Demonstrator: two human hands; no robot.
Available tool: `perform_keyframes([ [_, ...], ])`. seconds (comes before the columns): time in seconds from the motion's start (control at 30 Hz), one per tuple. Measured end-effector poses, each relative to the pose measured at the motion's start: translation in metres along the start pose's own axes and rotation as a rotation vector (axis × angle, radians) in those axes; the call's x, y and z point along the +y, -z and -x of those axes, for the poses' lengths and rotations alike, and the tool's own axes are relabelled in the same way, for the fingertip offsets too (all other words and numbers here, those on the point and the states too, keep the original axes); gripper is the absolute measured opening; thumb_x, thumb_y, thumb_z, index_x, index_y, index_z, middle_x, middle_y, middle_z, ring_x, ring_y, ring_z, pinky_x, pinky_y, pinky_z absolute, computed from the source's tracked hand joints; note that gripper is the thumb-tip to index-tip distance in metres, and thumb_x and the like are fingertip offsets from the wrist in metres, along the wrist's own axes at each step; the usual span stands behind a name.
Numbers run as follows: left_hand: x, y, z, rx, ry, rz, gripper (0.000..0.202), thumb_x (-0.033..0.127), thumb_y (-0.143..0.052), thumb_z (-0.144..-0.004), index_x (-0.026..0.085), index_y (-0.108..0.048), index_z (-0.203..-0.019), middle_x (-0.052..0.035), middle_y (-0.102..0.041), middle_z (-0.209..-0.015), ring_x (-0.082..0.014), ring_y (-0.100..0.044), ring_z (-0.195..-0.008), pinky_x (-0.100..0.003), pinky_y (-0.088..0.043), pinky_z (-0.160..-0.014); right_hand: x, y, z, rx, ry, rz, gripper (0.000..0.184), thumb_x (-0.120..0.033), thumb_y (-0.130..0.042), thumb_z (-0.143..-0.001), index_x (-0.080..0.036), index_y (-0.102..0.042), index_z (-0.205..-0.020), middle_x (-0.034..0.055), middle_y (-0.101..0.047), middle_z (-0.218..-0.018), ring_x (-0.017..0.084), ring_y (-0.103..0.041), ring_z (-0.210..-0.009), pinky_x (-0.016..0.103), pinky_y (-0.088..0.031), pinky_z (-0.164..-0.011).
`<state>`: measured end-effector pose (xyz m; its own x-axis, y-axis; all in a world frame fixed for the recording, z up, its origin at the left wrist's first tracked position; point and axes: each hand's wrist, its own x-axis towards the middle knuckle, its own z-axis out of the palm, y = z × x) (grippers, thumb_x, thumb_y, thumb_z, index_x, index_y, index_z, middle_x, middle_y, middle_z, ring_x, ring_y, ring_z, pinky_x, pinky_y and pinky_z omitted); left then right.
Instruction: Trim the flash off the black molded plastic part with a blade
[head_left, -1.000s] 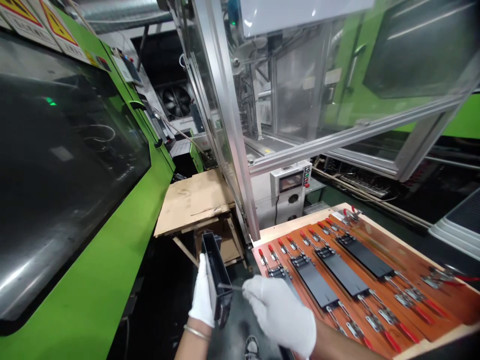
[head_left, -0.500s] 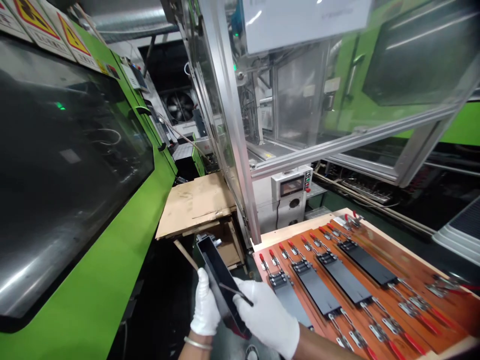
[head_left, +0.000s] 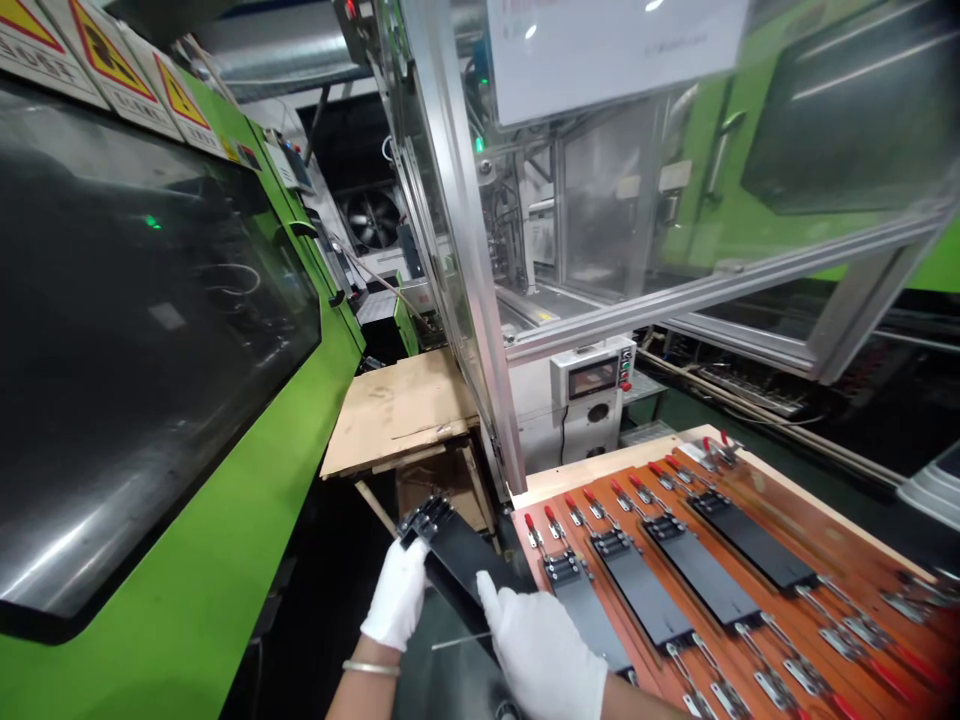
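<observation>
A long black plastic part (head_left: 469, 545) slants in front of me, its flat side up and a cluster of small fittings at its far end. My left hand (head_left: 397, 595), in a white glove, grips its left edge near that end. My right hand (head_left: 544, 645), gloved as well, is closed around a thin blade-like tool (head_left: 459, 641) that sticks out leftward under the part. The right index finger rests on the part's flat side. The tool's handle is hidden in the glove, and my right hand covers the part's near end.
At right, an orange fixture board (head_left: 757, 625) holds several similar black panels (head_left: 645, 590) between red-handled toggle clamps (head_left: 780, 690). A cardboard-topped table (head_left: 401, 400) stands ahead. A green machine (head_left: 300, 440) borders the left, and an aluminium-framed enclosure (head_left: 480, 260) rises beyond the board.
The black part has been turned over, from its hollow side facing up to its flat side. The tool has moved from inside the hollow to below the part.
</observation>
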<state>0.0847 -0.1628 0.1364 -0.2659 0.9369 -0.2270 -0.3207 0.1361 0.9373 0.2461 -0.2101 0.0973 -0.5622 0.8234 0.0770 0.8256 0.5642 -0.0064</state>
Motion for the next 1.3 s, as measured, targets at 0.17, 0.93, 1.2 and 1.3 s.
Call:
perform_keyframes([
  [0.17, -0.013, 0.008, 0.000, 0.032, -0.077, 0.127, 0.032, 0.013, -0.068, -0.076, 0.020, -0.071, -0.107, -0.0093, -0.066, -0.126, -0.0252, -0.054, -0.126, -0.034, -0.043, -0.108, 0.012, 0.019, 0.011, 0.109, -0.180, -0.735, 0.031, -0.032, -0.047, -0.090, -0.030, -0.059, -0.119, 0.0042, -0.072, -0.097, 0.021, -0.067, -0.081, 0.028, -0.046, -0.064],
  [0.93, -0.009, 0.034, 0.038, -0.124, -0.419, -0.212, 0.029, 0.039, -0.074, -0.070, 0.020, -0.061, -0.087, -0.0041, -0.066, -0.087, -0.0204, -0.064, -0.079, -0.033, -0.053, -0.076, 0.004, 0.049, 0.001, 0.201, -0.140, -1.084, 0.031, -0.030, -0.035, -0.097, -0.018, -0.064, -0.102, 0.0077, -0.070, -0.100, 0.019, -0.064, -0.095, 0.030, -0.047, -0.084],
  [1.2, -0.005, 0.035, 0.043, 0.026, -0.452, -0.127, 0.014, 0.021, -0.073, -0.060, 0.020, -0.066, -0.071, 0.0011, -0.065, -0.072, -0.0149, -0.061, -0.067, -0.024, -0.050, -0.065, 0.000, 0.055, 0.016, 0.202, -0.206, -1.030, 0.029, -0.026, -0.035, -0.096, -0.023, -0.063, -0.099, 0.0046, -0.071, -0.101, 0.017, -0.065, -0.093, 0.027, -0.048, -0.081],
  [1.3, -0.003, 0.036, 0.045, 0.055, -0.509, -0.119, 0.013, 0.019, -0.072, -0.058, 0.020, -0.067, -0.070, 0.0002, -0.066, -0.072, -0.0158, -0.062, -0.067, -0.025, -0.051, -0.065, -0.001, 0.056, 0.018, 0.211, -0.205, -1.000, 0.030, -0.026, -0.034, -0.095, -0.023, -0.064, -0.099, 0.0044, -0.071, -0.099, 0.017, -0.065, -0.091, 0.028, -0.049, -0.080],
])
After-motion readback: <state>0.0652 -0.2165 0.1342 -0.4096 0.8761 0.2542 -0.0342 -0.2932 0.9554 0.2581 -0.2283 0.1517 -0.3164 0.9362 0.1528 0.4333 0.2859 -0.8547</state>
